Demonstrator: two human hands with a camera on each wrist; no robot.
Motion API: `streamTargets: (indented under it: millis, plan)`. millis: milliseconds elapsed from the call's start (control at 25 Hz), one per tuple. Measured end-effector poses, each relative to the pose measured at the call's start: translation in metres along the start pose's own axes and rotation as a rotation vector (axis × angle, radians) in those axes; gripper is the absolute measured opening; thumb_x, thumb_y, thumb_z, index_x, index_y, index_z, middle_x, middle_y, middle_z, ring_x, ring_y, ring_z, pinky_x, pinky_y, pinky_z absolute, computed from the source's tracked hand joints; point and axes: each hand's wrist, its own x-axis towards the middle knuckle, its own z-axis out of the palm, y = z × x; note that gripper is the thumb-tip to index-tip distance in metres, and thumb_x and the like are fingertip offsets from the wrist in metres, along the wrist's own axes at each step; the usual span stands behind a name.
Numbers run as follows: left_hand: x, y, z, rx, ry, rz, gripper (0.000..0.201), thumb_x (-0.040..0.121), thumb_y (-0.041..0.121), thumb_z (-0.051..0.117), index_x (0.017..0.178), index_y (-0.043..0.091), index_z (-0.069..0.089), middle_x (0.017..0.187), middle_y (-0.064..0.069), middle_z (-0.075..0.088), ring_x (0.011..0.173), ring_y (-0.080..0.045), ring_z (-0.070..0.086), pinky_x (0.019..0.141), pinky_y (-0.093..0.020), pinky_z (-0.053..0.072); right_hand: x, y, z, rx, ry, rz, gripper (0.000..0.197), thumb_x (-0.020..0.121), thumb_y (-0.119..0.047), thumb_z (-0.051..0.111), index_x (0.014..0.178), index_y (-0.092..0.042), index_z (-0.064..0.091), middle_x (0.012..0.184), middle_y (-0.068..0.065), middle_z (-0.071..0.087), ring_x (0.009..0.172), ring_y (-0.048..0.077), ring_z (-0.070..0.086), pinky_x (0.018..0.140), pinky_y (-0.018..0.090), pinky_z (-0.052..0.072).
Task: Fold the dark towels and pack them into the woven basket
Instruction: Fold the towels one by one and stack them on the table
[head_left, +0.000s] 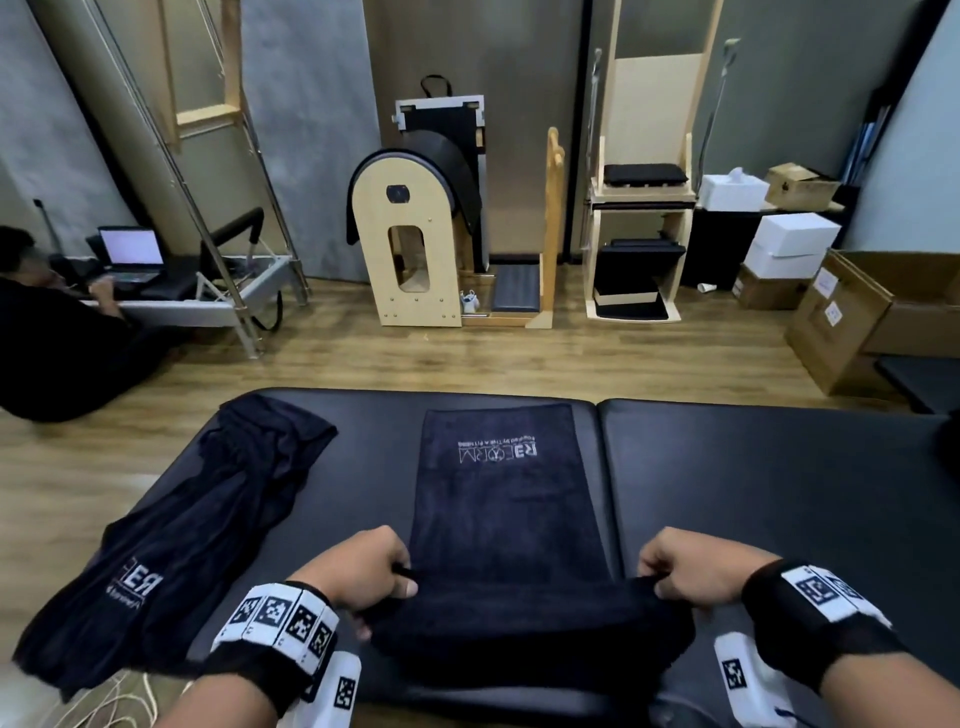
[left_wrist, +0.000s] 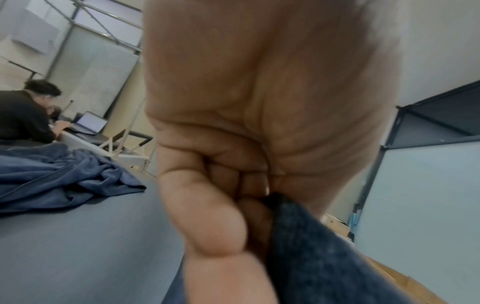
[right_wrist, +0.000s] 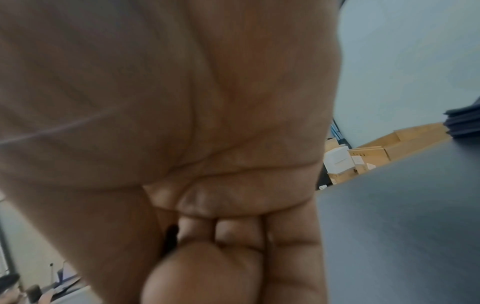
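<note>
A dark towel (head_left: 511, 499) with a white logo lies lengthwise on the black padded table (head_left: 769, 499), its near end lifted and bunched. My left hand (head_left: 371, 569) pinches the near left corner; in the left wrist view the curled fingers (left_wrist: 207, 216) clamp dark cloth (left_wrist: 311, 246). My right hand (head_left: 685, 564) pinches the near right corner, and only a sliver of cloth (right_wrist: 170, 236) shows in its fist. A second dark towel (head_left: 182, 525) lies crumpled at the table's left edge, seen as a heap (left_wrist: 59, 176) from the left wrist. No woven basket is in view.
A person (head_left: 47, 332) sits on the floor at the far left by a laptop (head_left: 132, 254). Wooden exercise equipment (head_left: 415, 234) lines the back wall. Cardboard boxes (head_left: 857, 322) stand at the right. A stack of dark folded items (right_wrist: 465, 123) rests at the table's far right.
</note>
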Motion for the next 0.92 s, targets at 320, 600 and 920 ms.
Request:
streamTargets:
  millis: [320, 600, 920]
  plan:
    - [0.094, -0.012, -0.054, -0.016, 0.266, 0.004, 0.016, 0.091, 0.021, 0.062, 0.076, 0.017, 0.063, 0.062, -0.001, 0.067, 0.047, -0.016, 0.065, 0.048, -0.021, 0.046, 0.086, -0.005, -0.041, 0.116, 0.420, 0.058, 0.012, 0.086, -0.016, 0.071, 0.078, -0.025, 0.072, 0.054, -0.024, 0.064, 0.047, -0.004, 0.062, 0.065, 0.019, 0.050]
    - [0.223, -0.043, -0.088, -0.029, 0.244, -0.052, 0.015, 0.088, 0.027, 0.061, 0.074, 0.026, 0.060, 0.076, -0.001, 0.071, 0.069, -0.022, 0.071, 0.075, -0.038, 0.059, 0.196, 0.000, -0.091, 0.075, 0.542, 0.168, 0.007, 0.086, -0.018, 0.073, 0.090, -0.022, 0.077, 0.087, -0.003, 0.075, 0.096, 0.025, 0.068, 0.084, 0.026, 0.047]
    - [0.329, -0.064, -0.082, 0.104, 0.156, -0.062, 0.009, 0.087, 0.031, 0.063, 0.078, 0.030, 0.065, 0.093, -0.006, 0.066, 0.090, -0.031, 0.064, 0.080, -0.040, 0.056, 0.273, 0.024, -0.093, 0.066, 0.453, 0.247, 0.009, 0.086, -0.019, 0.072, 0.084, -0.028, 0.072, 0.090, -0.004, 0.073, 0.098, 0.026, 0.067, 0.087, 0.031, 0.050]
